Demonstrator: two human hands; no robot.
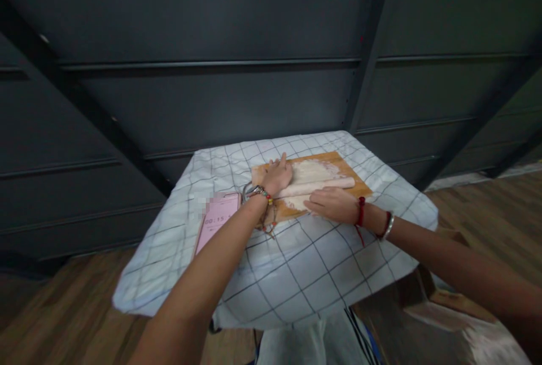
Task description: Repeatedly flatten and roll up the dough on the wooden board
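A pale, flour-dusted cylinder that looks like a rolling pin (pixel 326 185) lies across a wooden board (pixel 358 181). White flour or thin dough (pixel 313 170) spreads over the board on both sides of it. My left hand (pixel 277 177) is over the cylinder's left end, fingers stretched out and one pointing away from me. Lower and to the right, my right hand (pixel 332 204) lies flat with fingers extended, along the near side of the cylinder. Its palm hides part of the board's front edge. Beaded and red bracelets circle my wrists.
A pink phone (pixel 220 215) with a running timer lies left of the board, partly behind my left forearm. A white checked cloth (pixel 288 274) covers the small table. A dark panelled wall (pixel 220 105) stands behind it. Below right is an open cardboard box (pixel 423 320).
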